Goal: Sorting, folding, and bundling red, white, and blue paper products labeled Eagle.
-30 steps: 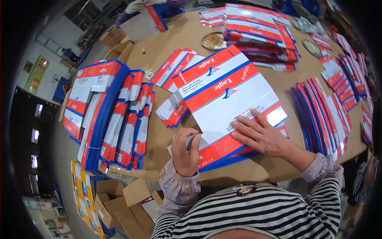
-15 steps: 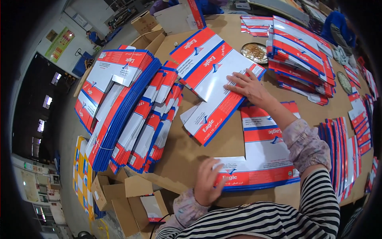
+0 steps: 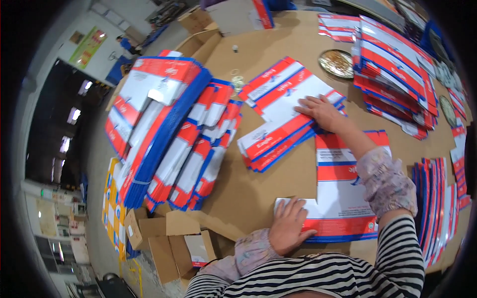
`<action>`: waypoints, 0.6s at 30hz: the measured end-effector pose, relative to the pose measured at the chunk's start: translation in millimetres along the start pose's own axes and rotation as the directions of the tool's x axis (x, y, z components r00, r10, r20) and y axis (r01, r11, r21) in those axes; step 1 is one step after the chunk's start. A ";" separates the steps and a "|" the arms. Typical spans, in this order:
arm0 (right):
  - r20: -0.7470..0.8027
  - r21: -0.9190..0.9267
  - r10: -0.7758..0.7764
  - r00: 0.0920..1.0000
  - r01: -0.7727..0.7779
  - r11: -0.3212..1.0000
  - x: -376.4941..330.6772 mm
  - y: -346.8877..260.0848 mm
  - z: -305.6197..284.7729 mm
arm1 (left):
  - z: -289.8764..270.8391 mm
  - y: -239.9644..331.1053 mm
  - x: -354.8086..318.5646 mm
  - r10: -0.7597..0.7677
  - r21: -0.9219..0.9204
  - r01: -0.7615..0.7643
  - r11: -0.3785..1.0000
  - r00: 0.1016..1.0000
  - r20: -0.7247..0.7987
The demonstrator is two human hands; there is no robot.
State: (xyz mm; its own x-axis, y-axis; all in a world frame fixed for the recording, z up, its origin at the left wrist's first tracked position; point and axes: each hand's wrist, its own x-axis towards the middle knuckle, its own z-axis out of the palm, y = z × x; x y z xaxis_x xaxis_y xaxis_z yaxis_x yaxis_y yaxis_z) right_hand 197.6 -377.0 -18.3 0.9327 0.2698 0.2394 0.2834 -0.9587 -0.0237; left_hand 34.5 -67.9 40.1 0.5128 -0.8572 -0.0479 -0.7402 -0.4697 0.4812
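Left hand (image 3: 289,224) spread flat on the corner of a flattened red, white and blue carton (image 3: 343,198) at lower centre, right hand (image 3: 320,110) open, palm down on a carton stack (image 3: 283,124) at upper centre, brown bench (image 3: 248,193), leaning pile (image 3: 164,129) left, brass dish (image 3: 336,63) at top.

Carton blanks (image 3: 290,107): glossy printed card, smooth.
Table (image 3: 253,191): matt brown board.
Round dish (image 3: 337,63): shiny metal.
Sleeve (image 3: 387,184): soft patterned cloth.
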 end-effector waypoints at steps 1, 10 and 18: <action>0.100 0.016 0.021 0.995 -0.023 1.000 2.3 -1.9 -10.9 | 6.0 -1.3 2.1 0.013 0.034 -0.013 0.999 1.000 -0.013; 0.239 0.468 -0.072 0.968 -0.049 0.882 -144.2 -95.3 -119.4 | 23.6 10.8 1.8 0.045 0.035 -0.038 0.999 0.970 -0.241; 0.248 0.362 0.212 0.945 -0.293 0.885 -252.8 -170.1 -103.6 | 35.7 -9.8 22.4 0.047 0.015 -0.045 0.999 0.940 -0.337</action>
State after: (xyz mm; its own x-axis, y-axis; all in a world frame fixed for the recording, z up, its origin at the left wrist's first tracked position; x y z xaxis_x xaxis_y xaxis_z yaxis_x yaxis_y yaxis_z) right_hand -109.5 -291.5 25.8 0.9971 0.0741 -0.0189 0.0580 -0.8947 -0.4430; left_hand 37.7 -90.1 3.0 0.5937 -0.7572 0.2723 -0.7690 -0.4342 0.4692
